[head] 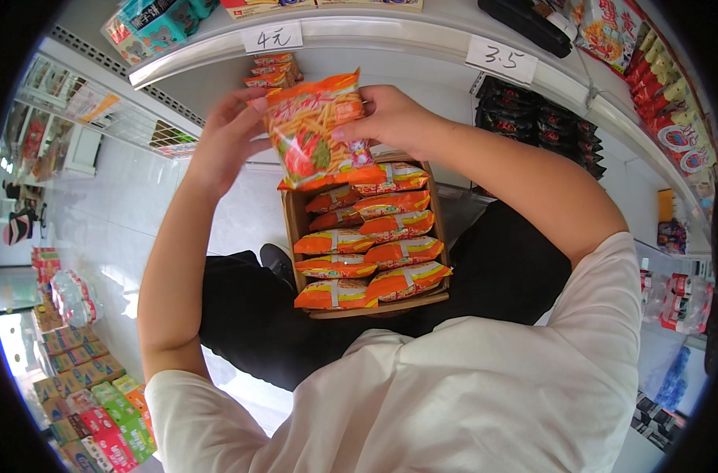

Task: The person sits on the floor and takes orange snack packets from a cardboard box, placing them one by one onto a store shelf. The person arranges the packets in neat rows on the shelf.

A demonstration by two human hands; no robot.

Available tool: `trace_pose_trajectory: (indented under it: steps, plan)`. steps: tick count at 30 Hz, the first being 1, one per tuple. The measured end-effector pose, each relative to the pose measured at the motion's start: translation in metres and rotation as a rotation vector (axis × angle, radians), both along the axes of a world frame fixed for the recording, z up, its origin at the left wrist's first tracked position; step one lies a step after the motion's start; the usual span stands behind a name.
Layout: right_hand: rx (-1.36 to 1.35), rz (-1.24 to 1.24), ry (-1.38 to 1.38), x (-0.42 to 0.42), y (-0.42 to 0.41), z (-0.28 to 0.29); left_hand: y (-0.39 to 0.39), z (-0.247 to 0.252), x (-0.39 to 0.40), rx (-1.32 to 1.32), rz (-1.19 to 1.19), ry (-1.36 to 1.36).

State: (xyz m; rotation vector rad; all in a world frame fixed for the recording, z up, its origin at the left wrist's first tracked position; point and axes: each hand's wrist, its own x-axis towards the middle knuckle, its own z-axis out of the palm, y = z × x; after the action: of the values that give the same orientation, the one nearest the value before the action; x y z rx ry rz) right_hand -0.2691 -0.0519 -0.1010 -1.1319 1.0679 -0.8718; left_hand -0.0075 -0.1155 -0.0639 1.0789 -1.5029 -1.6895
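An orange plastic snack bag [317,133] is up in front of me, over the far end of an open cardboard box [438,236]. My right hand [394,118] grips the bag's right edge, thumb on its front. At its upper left edge is my left hand [234,130], slightly blurred, with thumb and fingers apart; whether it grips the bag I cannot tell. Two columns of similar orange bags [397,227] stand packed in the box, which sits between my legs. Beyond my left hand, a small stack of orange bags [272,70] lies on the lower shelf.
A shelf edge [382,35] with handwritten price cards curves above my hands. Black snack packets [530,124] fill part of the lower shelf at right. A wire rack [152,130] stands at left. Stacked cartons [78,360] and bottle packs [75,298] are on the floor at lower left.
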Motion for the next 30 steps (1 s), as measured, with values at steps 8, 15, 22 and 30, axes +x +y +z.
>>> trace_pose_trajectory:
  steps: [8, 15, 22, 30]
  plan:
    - [0.059, -0.131, -0.086, -0.006, 0.001, -0.001, 0.015, -0.018, -0.023, 0.104, -0.117, -0.152]
    - [0.116, -0.023, -0.099, -0.027, -0.005, -0.004, 0.023, -0.006, -0.026, -0.069, -0.277, -0.268]
    - [-0.048, 0.368, 0.194, -0.011, 0.017, 0.007, 0.025, -0.009, -0.028, -0.228, -0.586, -0.5]
    - [0.09, -0.023, -0.004, -0.003, 0.012, 0.012, -0.016, -0.013, 0.003, 0.085, -0.293, -0.133]
